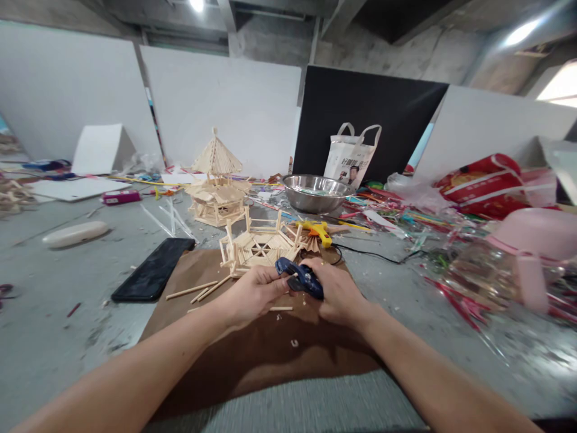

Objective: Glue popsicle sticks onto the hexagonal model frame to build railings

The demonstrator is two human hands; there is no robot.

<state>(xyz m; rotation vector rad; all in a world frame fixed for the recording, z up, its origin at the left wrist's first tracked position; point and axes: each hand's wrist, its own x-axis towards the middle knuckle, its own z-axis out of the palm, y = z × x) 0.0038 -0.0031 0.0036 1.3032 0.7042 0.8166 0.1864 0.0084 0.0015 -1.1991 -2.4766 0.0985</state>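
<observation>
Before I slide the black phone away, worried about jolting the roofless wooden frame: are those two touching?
Apart. The head view shows the phone ending short of the frame, with brown sheet visible between them.

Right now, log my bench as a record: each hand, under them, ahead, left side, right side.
Right hand: around blue cutter
Left hand: fingers together at the cutter's head; anything pinched is unclear
Under hands: brown sheet
Ahead: stick frame, pavilion beyond; glue gun right of frame
Left side: phone
Right side: pink-topped jug
</observation>
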